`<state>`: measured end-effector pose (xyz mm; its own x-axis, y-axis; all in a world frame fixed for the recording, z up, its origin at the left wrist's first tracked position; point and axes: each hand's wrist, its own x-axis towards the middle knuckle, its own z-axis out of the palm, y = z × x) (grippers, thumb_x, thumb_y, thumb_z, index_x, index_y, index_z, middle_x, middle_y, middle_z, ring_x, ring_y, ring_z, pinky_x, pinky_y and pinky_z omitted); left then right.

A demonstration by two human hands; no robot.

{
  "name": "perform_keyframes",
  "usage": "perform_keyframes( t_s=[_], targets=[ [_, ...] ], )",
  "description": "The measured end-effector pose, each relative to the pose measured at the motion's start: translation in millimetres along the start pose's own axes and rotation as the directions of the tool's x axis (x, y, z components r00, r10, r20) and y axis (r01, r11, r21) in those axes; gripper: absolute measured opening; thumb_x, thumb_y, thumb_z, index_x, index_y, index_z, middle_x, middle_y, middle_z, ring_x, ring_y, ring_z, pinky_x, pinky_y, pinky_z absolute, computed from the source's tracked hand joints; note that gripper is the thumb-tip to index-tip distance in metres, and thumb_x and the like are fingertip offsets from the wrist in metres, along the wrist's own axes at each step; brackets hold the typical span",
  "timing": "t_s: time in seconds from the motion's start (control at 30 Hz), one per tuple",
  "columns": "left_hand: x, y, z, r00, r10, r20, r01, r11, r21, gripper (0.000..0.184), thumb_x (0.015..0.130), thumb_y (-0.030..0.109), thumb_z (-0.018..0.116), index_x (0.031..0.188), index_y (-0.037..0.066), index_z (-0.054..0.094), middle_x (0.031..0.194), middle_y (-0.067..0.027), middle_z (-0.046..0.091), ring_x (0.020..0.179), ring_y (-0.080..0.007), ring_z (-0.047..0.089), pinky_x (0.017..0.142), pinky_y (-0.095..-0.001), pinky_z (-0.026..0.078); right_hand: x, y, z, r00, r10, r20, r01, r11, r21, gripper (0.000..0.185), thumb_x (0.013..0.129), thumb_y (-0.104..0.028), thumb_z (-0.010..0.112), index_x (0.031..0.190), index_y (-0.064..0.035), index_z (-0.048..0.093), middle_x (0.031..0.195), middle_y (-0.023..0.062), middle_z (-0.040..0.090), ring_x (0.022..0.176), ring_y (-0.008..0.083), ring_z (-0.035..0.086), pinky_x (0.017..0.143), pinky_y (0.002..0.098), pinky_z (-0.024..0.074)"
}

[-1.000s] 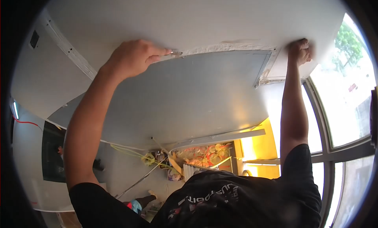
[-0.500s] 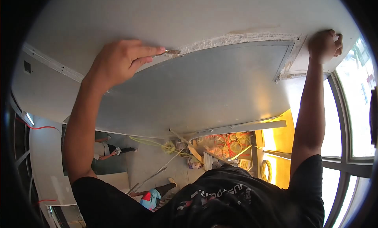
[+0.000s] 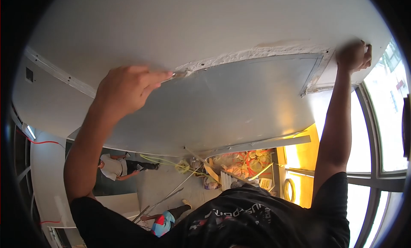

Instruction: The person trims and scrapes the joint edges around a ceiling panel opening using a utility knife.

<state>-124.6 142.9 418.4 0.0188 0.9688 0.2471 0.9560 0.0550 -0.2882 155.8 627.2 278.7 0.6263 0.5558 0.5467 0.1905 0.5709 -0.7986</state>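
Observation:
Overhead, my left hand is closed around a putty knife, its index finger stretched along the tool toward the blade. The blade touches the rough white filler seam along the edge of a smooth grey panel. The knife's handle is mostly hidden in my hand. My right hand is raised against the pale ceiling board at the far right, near the window. Its fingers are curled, and what they hold, if anything, is hidden.
Below, a person in a light shirt stands at left; another in a blue and red top is nearer. Coiled hoses and materials lie on the floor, with a yellow coil beside them. A window frame rises at right.
The putty knife and my left hand sit slightly lower in view, the blade still on the seam. My right hand is slightly lower too. The person in the light shirt shows more fully.

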Motion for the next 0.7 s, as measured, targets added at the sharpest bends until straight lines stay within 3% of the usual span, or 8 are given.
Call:
perform_keyframes(
  t_s=[0.07,0.2,0.27,0.5,0.7],
  targets=[
    [-5,-6,-19,0.977,-0.024,0.211,0.014,0.999,0.048,0.039,0.09,0.01,0.073,0.126,0.025,0.074,0.076,-0.005,0.063,0.063,-0.0225,0.057,0.06,-0.0376,0.048,-2,-2,-1,0.999,0.026,0.024,-0.027,1.0,0.015,0.062,0.1,-0.05,0.056,0.148,-0.0117,0.049,0.146,0.0225,0.039,0.14,0.0365,0.037,0.116,0.0507,0.0313],
    [1,-9,-23,0.994,-0.037,0.101,0.038,0.999,-0.014,0.039,0.089,0.01,0.074,0.125,0.025,0.075,0.075,-0.0048,0.063,0.061,-0.0216,0.057,0.057,-0.0358,0.046,-4,-5,-3,0.999,0.029,0.027,-0.03,0.998,0.046,0.064,0.095,-0.05,0.055,0.145,-0.0111,0.052,0.15,0.0219,0.037,0.138,0.0364,0.039,0.114,0.0491,0.0341],
    [8,-18,-16,0.999,0.038,0.022,-0.038,0.999,-0.01,0.04,0.088,0.009,0.075,0.125,0.025,0.075,0.074,-0.0051,0.063,0.059,-0.0211,0.055,0.055,-0.0346,0.044,-4,-10,-4,0.996,0.081,0.033,-0.082,0.995,0.049,0.063,0.095,-0.049,0.055,0.145,-0.0101,0.052,0.149,0.0228,0.037,0.138,0.0365,0.04,0.114,0.0491,0.0342],
    [17,-19,-6,0.995,0.08,0.054,-0.075,0.994,-0.078,0.041,0.087,0.01,0.077,0.124,0.026,0.075,0.072,-0.0047,0.061,0.057,-0.0204,0.052,0.055,-0.0354,0.043,-4,-7,-2,0.997,0.077,0.016,-0.077,0.996,0.051,0.062,0.096,-0.047,0.055,0.146,-0.0097,0.052,0.148,0.0234,0.038,0.137,0.0372,0.042,0.114,0.0494,0.0347],
    [11,-12,-1,1.0,0.017,0.019,-0.018,0.999,0.027,0.041,0.087,0.011,0.077,0.125,0.026,0.075,0.069,-0.0049,0.058,0.056,-0.0205,0.051,0.055,-0.0359,0.043,-5,-8,-2,0.998,0.066,0.011,-0.066,0.996,0.063,0.059,0.097,-0.045,0.056,0.143,-0.0089,0.055,0.146,0.0241,0.04,0.135,0.0378,0.044,0.114,0.0493,0.0359]
  ],
)
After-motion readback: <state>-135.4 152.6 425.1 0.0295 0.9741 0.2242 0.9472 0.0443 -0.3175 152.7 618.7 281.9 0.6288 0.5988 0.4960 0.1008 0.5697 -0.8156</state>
